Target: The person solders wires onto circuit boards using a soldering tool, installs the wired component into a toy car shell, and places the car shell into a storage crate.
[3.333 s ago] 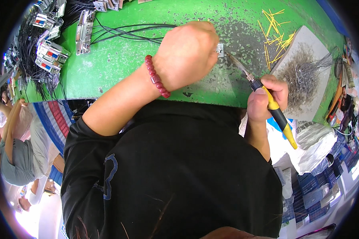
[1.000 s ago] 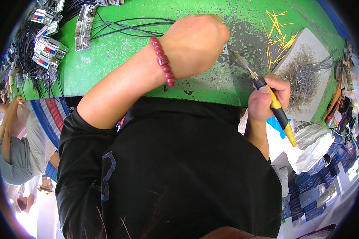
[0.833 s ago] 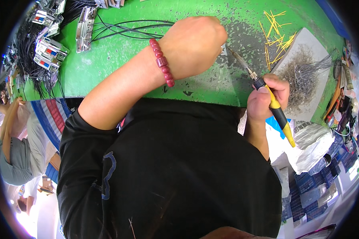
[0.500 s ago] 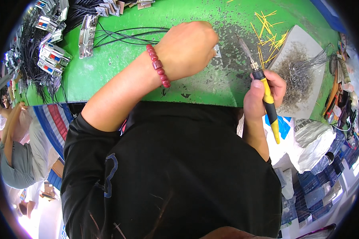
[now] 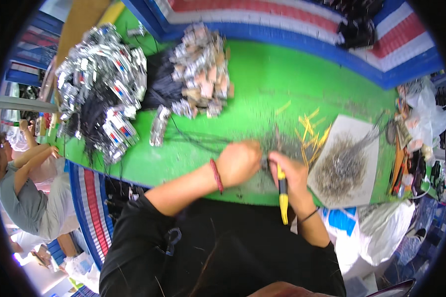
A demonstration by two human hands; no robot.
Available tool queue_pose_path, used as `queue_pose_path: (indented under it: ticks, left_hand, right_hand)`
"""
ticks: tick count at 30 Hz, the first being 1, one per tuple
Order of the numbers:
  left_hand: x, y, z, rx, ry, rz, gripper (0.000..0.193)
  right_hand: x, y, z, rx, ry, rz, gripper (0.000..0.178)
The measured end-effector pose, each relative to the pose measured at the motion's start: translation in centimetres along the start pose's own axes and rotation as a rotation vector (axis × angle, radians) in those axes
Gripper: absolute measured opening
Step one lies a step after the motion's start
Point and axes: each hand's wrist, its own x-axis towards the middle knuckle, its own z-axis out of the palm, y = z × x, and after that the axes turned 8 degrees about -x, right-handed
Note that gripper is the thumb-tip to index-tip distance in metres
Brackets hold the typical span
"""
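My left hand [image 5: 239, 162] is curled closed over the green worktable [image 5: 262, 69], gripping the ends of thin black cables [image 5: 198, 141]. Those cables run left to a silvery metal connector housing [image 5: 159, 127]. What lies at the left fingertips is hidden. Close by on the right, my right hand [image 5: 291, 173] is wrapped round a yellow and black soldering iron [image 5: 283, 190]. Its metal tip points away from me, over a dark, scuffed patch of table. Beyond the right hand lie loose yellow wire pieces [image 5: 308, 129].
Metal connectors [image 5: 126, 72] with black cables pile up at left, beside a heap of silvery and tan pieces [image 5: 203, 69]. A pale board [image 5: 369, 168] carries grey debris and tangled thin wire [image 5: 364, 143]. Blue framing [image 5: 292, 34] edges the far side. A co-worker [image 5: 22, 183] is at far left.
The view has shifted, showing more of the table's far side. My right hand has brought the soldering iron close to my left hand, which stays closed.
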Motion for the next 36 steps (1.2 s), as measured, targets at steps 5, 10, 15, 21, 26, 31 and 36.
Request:
queue_pose_path:
  ticks: [5,10,15,21,26,31,36]
  left_hand:
    - [1.5,1.6,-4.7,-0.135,0.054,0.096,0.014]
    - [6.6,1.9,-11.5,-0.078,0.225,0.120,0.009]
    - [22.1,1.0,-9.9,0.004,0.146,0.429,0.023]
    - [38.0,2.8,-4.4,0.194,0.191,0.274,0.058]
    - [34.3,3.4,-4.6,0.016,0.123,0.383,0.051]
    - [19.4,5.0,-3.5,0.027,0.219,0.387,0.051]
    - [9.3,7.7,-1.4,0.029,0.231,0.387,0.054]
  right_hand:
    - [-0.3,0.4,0.2,-0.018,0.338,0.052,0.026]
    - [1.1,0.8,-4.8,0.161,0.260,0.221,0.023]
    - [0.6,1.6,-7.8,0.210,0.486,0.248,0.017]
    - [-0.8,1.4,-7.2,0.267,0.701,0.232,0.018]
    - [-2.3,2.2,-8.7,0.219,0.707,0.313,0.018]
    - [0.7,3.2,-10.4,0.198,0.794,0.314,0.025]
    - [6.7,1.5,-12.8,-0.187,0.666,0.241,0.040]
